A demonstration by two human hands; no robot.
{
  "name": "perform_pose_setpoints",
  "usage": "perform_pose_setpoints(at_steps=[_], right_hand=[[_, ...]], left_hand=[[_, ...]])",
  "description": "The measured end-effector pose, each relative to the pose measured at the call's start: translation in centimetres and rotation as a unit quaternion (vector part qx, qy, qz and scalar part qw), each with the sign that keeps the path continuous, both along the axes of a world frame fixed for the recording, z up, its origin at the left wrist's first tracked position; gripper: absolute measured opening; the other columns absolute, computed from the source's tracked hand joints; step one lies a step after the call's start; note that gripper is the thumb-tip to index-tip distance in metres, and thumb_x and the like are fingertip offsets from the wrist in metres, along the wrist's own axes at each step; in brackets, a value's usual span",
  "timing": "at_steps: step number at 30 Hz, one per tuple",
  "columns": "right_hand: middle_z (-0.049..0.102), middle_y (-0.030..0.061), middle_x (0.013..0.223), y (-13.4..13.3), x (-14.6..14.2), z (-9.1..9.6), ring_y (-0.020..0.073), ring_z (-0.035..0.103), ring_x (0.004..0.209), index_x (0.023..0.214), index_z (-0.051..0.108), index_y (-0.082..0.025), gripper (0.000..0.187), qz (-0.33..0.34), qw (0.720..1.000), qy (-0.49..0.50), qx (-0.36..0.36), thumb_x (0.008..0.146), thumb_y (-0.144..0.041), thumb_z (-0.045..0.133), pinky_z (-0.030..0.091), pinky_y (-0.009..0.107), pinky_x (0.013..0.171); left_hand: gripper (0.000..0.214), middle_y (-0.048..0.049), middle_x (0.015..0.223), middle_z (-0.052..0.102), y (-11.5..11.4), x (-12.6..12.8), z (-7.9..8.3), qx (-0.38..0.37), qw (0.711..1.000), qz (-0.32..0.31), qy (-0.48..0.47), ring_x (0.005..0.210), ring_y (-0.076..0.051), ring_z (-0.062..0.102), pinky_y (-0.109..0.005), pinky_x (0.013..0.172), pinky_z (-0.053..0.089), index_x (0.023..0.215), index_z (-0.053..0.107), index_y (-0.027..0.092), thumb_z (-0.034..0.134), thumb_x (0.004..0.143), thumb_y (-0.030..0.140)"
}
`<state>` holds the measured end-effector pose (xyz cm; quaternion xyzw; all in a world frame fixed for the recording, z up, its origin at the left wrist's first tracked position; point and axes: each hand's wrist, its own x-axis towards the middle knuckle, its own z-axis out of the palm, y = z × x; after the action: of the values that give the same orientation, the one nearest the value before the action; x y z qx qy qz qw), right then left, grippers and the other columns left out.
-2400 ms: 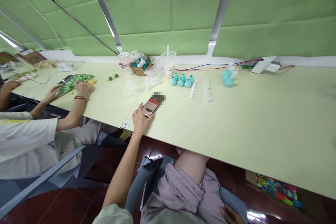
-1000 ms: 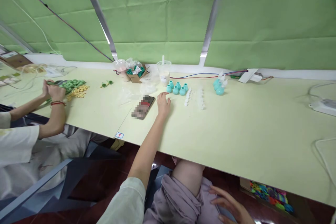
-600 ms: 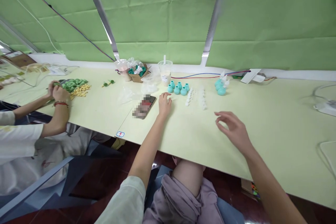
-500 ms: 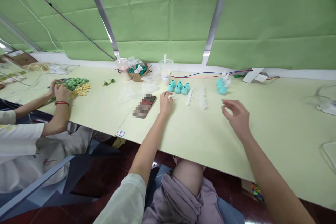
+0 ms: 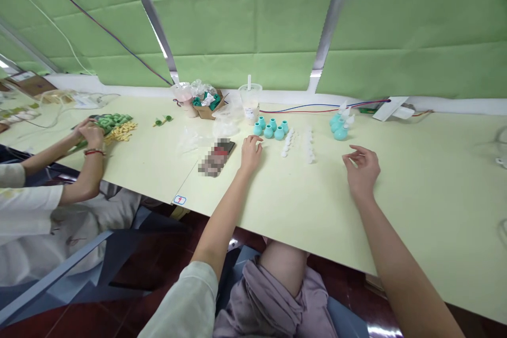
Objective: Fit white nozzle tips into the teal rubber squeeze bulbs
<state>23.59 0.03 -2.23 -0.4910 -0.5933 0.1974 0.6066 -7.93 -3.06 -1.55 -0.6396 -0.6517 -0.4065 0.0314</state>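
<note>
My left hand (image 5: 251, 152) rests on the table with loosely bent fingers apart and nothing visible in them. Just beyond its fingertips stands a group of small turquoise bottles (image 5: 268, 131) with open necks. To their right lie a row of small white caps (image 5: 288, 142) and a row of translucent white pieces (image 5: 309, 145). My right hand (image 5: 362, 168) hovers over the table farther right, fingers curved and open, with nothing seen between them. Behind it are several turquoise bottles (image 5: 340, 132) fitted with whitish pointed tops.
A phone (image 5: 217, 157) lies left of my left hand. Farther back are a plastic cup with a straw (image 5: 250, 101), clear plastic bags (image 5: 226, 124) and a cardboard box (image 5: 206, 111). A co-worker's hands (image 5: 89, 131) handle green pieces at left. Cables (image 5: 301, 110) run along the back edge.
My right hand has shifted slightly to the right, away from the white pieces, and its fingers have curled a little more. My left hand stays by the bottles.
</note>
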Motion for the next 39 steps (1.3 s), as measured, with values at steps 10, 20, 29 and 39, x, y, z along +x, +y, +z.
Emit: perform_pose_setpoints(at_steps=[10,20,29,39], right_hand=[[0.053,0.0059,0.103,-0.8,-0.7,0.8,0.0199,0.054,0.098,0.090,0.069,-0.023,0.019,0.047,0.990,-0.130,0.024,0.081,-0.028,0.054,0.043,0.039,0.089],[0.062,0.0056,0.094,-0.5,-0.9,0.7,0.0204,0.057,0.096,0.082,0.066,-0.021,0.023,0.048,0.987,-0.150,0.038,0.087,-0.034,0.047,0.039,0.039,0.090],[0.055,-0.0014,0.056,-1.2,-0.5,1.0,0.0123,0.048,0.050,0.084,0.067,-0.020,0.035,0.008,0.991,-0.115,-0.067,0.090,-0.041,0.040,0.038,0.026,0.056],[0.057,0.0066,0.112,-0.2,-0.4,-0.4,0.0158,0.062,0.082,0.114,0.052,-0.023,0.046,0.060,0.991,-0.116,-0.019,0.075,-0.011,0.032,0.047,0.035,0.076]], left_hand=[[0.019,-0.0054,0.106,0.057,0.0,0.0,-0.1,-0.015,1.000,-0.012,0.001,0.102,-0.020,0.049,-0.033,0.094,0.039,0.096,0.058,0.020,0.046,0.084,0.011],[0.018,-0.0050,0.105,0.057,0.0,0.1,-0.1,-0.024,0.999,-0.021,0.014,0.100,-0.020,0.049,-0.034,0.092,0.039,0.094,0.059,0.020,0.046,0.085,0.012],[0.017,-0.0053,0.104,0.057,0.1,0.0,-0.1,-0.029,0.999,-0.028,0.014,0.100,-0.020,0.049,-0.034,0.092,0.039,0.092,0.059,0.020,0.047,0.084,0.011],[0.017,-0.0057,0.105,0.057,0.1,0.1,-0.1,-0.041,0.999,-0.026,0.017,0.102,-0.020,0.049,-0.035,0.093,0.040,0.091,0.059,0.020,0.046,0.084,0.013]])
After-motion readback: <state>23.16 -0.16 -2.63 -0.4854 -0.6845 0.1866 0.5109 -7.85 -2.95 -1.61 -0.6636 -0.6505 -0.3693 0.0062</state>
